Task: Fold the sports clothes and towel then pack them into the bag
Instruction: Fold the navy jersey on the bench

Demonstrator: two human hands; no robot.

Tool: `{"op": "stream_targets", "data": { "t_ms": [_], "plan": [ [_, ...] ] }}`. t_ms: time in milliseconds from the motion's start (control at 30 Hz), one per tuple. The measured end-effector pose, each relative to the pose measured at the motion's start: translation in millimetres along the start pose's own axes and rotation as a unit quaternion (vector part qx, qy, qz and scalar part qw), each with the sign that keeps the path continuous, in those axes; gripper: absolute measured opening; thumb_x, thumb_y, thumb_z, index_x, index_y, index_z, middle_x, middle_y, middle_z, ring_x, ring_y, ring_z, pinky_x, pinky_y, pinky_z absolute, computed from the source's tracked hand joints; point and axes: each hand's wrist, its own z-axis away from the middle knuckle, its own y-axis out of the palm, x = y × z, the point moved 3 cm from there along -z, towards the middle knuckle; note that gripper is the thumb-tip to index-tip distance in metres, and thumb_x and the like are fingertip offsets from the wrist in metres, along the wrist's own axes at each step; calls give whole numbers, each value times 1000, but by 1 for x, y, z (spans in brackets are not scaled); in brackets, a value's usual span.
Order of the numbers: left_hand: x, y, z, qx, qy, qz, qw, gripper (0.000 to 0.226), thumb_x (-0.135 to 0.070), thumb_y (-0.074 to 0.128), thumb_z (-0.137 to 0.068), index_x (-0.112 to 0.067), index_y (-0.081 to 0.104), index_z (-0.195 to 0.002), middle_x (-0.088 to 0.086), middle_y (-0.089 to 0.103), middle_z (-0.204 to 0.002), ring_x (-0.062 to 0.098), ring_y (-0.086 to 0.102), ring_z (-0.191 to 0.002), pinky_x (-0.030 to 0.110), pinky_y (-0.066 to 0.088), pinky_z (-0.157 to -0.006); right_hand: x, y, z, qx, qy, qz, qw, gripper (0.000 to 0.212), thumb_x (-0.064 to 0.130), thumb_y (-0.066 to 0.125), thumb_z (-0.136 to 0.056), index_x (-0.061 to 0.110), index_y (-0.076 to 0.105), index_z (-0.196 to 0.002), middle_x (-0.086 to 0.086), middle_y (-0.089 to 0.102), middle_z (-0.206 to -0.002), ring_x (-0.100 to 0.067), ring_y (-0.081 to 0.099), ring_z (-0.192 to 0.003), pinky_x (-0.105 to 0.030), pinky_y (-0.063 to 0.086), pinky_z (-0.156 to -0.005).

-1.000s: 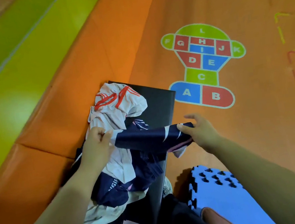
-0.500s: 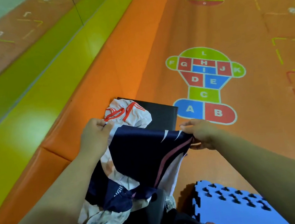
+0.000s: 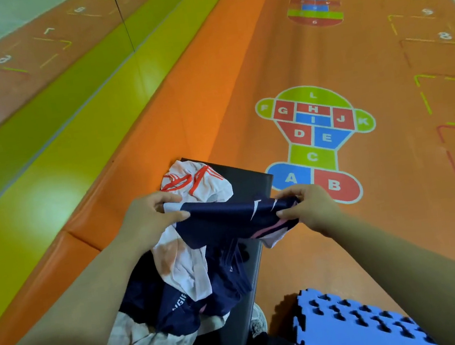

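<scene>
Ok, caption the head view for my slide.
The left hand and right hand pinch a navy garment over clothes piled on a black bench.

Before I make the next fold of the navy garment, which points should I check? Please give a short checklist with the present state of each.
1. Left grip pinches the navy garment: ok.
2. Right grip pinches its other end: ok.
3. Top edge stretched between them: ok.
4. Garment free of the pile: cannot tell, navy cloth below merges.
5. Black bench free for folding: not ok, the white garment and other clothes lie on it.
6. Bag nearby: cannot tell, none in view.
</scene>
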Motion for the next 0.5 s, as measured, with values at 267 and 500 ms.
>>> {"op": "stream_targets", "data": {
  "t_ms": [267,500],
  "plan": [
    [11,11,-10,49,22,-164,985,31,-15,79,-72,-20,70,-101,-8,61,-93,8,52,-78,10,32,-60,-2,4,-6,88,-13,221,971,26,12,76,-74,18,72,-98,3,66,-87,-11,60,-74,-15,42,-55],
    [0,18,-64,65,70,-248,964,13,-19,68,-84,-11,72,-93,12,63,-90,17,47,-76,17,33,-61,18,1,-62,61,-30,314,947,8,19,66,-81,17,72,-87,-3,67,-83,-20,61,-77,-26,47,-61]
  ]
}}
